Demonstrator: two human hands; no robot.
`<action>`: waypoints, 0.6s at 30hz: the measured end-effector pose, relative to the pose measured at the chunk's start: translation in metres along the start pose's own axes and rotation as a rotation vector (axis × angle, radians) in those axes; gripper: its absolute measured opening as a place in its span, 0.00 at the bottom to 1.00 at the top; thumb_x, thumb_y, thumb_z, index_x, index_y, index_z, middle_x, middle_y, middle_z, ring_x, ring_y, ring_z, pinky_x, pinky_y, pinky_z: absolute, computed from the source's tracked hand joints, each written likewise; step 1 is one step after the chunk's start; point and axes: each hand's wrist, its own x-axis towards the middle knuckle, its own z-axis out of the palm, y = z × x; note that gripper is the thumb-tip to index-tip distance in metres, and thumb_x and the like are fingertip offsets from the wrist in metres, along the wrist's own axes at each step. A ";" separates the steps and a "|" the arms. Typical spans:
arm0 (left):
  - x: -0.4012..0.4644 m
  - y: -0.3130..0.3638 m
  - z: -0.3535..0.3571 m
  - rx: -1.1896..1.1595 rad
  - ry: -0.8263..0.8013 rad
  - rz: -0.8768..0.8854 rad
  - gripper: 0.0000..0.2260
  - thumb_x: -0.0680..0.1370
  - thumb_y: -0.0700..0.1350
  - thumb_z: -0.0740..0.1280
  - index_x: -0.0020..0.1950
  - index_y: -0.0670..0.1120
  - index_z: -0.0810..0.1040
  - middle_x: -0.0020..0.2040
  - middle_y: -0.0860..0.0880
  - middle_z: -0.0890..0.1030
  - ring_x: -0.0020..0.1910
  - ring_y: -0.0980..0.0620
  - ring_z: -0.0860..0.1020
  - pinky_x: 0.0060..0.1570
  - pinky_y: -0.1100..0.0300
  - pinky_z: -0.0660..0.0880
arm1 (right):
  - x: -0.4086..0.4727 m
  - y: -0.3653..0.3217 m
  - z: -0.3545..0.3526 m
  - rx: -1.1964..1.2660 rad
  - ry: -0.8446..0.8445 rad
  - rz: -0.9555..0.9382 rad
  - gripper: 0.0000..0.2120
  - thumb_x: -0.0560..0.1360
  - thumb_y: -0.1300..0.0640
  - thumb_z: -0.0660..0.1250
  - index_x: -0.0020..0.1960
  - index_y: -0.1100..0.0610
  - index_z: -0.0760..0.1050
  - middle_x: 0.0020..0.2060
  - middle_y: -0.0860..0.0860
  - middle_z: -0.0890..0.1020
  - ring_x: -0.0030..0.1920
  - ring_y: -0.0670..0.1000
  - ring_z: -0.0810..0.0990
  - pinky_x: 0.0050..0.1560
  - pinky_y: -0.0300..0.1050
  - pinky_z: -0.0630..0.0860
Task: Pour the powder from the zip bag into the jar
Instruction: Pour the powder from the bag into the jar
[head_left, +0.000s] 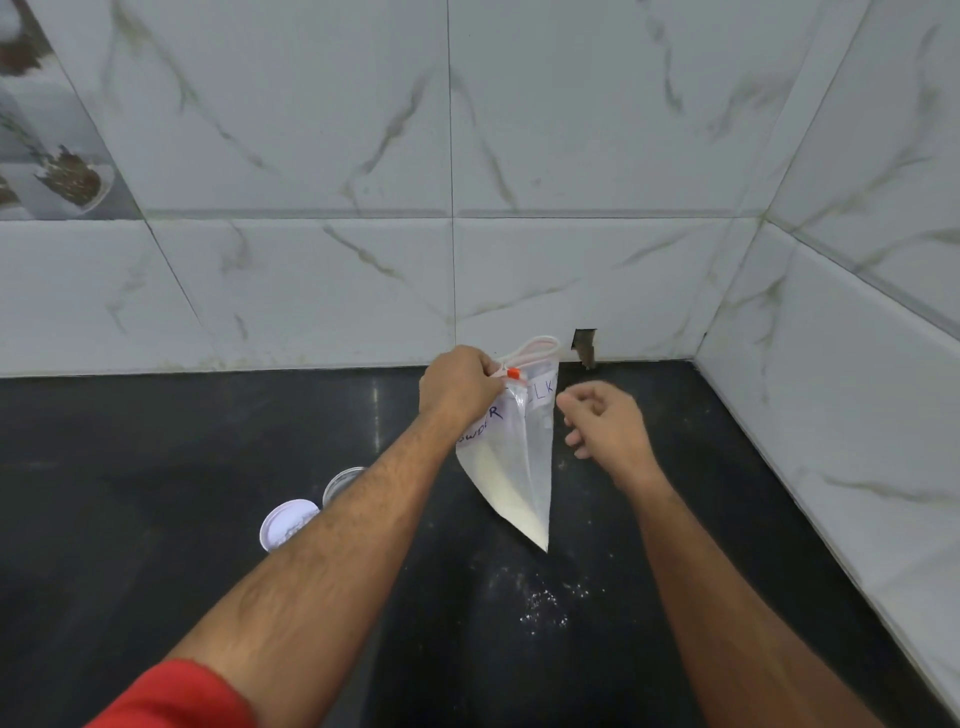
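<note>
Under left-hand fingers (488, 371) – hanging zip bag (511, 467)

A: What colour is the zip bag (519, 457)?
B: Clear, with white powder (511, 499) inside, an orange slider (513, 372) and blue handwriting.
A: And the surface (156, 441)?
B: Glossy black, flecked with white specks (543, 605).
A: The wall tiles (311, 156)?
B: White marble pattern, grey-brown veins.
A: Anything else?
B: A white lid (287, 524) and a red sleeve (176, 696).

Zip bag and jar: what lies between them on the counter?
Head view: the left forearm crosses between zip bag and jar, hiding the counter there.
</note>
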 end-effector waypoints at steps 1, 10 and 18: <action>0.001 0.002 0.000 0.013 -0.001 0.031 0.08 0.74 0.45 0.69 0.34 0.49 0.81 0.32 0.53 0.81 0.36 0.50 0.79 0.38 0.59 0.73 | -0.006 0.009 0.006 -0.020 0.001 0.018 0.05 0.76 0.48 0.70 0.49 0.47 0.78 0.38 0.48 0.83 0.31 0.45 0.82 0.29 0.38 0.77; 0.023 -0.009 -0.045 0.143 -0.029 0.446 0.05 0.76 0.43 0.70 0.45 0.52 0.85 0.48 0.57 0.82 0.60 0.57 0.70 0.75 0.41 0.45 | -0.002 0.033 -0.004 0.194 0.180 0.098 0.05 0.80 0.53 0.66 0.50 0.53 0.80 0.40 0.54 0.84 0.32 0.47 0.81 0.29 0.41 0.77; 0.027 0.001 -0.064 -0.512 -0.002 0.362 0.08 0.76 0.33 0.64 0.44 0.40 0.82 0.37 0.45 0.81 0.31 0.56 0.77 0.37 0.64 0.76 | 0.016 0.031 0.014 0.351 0.046 0.403 0.18 0.82 0.50 0.62 0.70 0.56 0.71 0.59 0.51 0.77 0.59 0.53 0.78 0.56 0.52 0.78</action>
